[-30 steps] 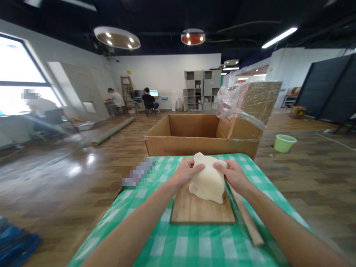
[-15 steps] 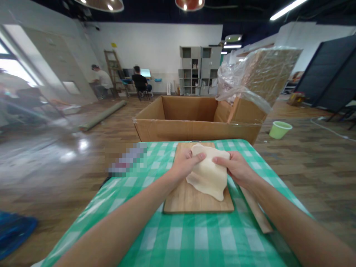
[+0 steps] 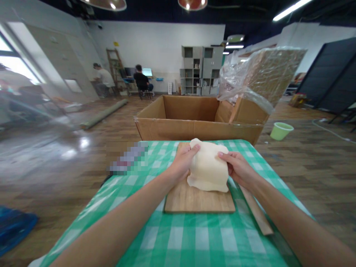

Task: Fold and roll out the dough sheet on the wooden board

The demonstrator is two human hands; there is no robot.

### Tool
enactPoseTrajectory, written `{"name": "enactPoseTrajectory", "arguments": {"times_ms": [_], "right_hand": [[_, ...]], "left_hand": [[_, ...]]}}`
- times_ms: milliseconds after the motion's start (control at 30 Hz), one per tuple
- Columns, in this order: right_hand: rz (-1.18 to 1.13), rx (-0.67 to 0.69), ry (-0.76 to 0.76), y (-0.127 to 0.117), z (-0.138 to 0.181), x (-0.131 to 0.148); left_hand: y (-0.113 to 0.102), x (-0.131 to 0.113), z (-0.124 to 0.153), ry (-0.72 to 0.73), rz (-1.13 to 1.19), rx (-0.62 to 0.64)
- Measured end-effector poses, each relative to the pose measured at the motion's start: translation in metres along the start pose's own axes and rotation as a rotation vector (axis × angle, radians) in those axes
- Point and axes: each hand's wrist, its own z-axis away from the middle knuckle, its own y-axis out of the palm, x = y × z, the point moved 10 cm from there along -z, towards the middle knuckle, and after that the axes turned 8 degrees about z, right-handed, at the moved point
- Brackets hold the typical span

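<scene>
A flat, pale sheet of dough (image 3: 209,167) with wavy edges hangs between my hands above a wooden cutting board (image 3: 198,203). My left hand (image 3: 185,159) pinches its left side near the top, thumb on the near face. On the right side, my right hand (image 3: 237,167) grips the edge between thumb and fingers. The fingers behind the sheet are hidden. Right of the board, a flat wooden strip (image 3: 257,211) lies on the green checked tablecloth (image 3: 178,241), partly covered by my right hand and forearm.
Beyond the table's far edge stands a large open cardboard box (image 3: 194,129), with a plastic-wrapped panel (image 3: 274,78) at its right. A pixelated object (image 3: 129,157) lies at the table's left edge. A green bucket (image 3: 281,131) is on the floor. Two people sit far back.
Both hands have spread slightly apart along the dough, drawing it wider and flatter. Its lower edge has risen, and the top left corner stands higher. The view has shifted slightly.
</scene>
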Motion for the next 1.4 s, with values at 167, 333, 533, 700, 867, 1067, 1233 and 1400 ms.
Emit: {"name": "enactPoseTrajectory", "arguments": {"times_ms": [167,333,533,700,867,1067,1233,1400], "right_hand": [[0.129,0.136,-0.092,0.017,0.004,0.004],[0.414,0.079,-0.421,0.014,0.01,0.034],[1.07,0.302,-0.655,0.038,0.022,0.03],[1.152,0.113,-0.646,0.017,0.011,0.031],[1.237,0.024,-0.596,0.006,-0.001,0.017],[1.3,0.113,-0.63,0.018,0.005,0.014],[1.239,0.096,-0.605,0.015,0.007,0.02],[1.242,-0.01,-0.566,0.006,0.0,0.022]], "left_hand": [[-0.012,-0.026,0.001,0.119,-0.015,-0.117],[0.033,-0.077,0.026,0.148,-0.226,0.26],[0.034,-0.064,0.039,-0.109,-0.569,0.644],[-0.034,-0.043,-0.003,0.063,-1.027,0.163],[-0.056,-0.017,-0.006,0.015,-1.183,0.021],[-0.047,-0.01,-0.006,0.011,-1.083,0.114],[-0.024,-0.022,-0.007,0.157,-0.966,0.167],[-0.038,-0.035,-0.009,0.265,-1.06,0.006]]}}
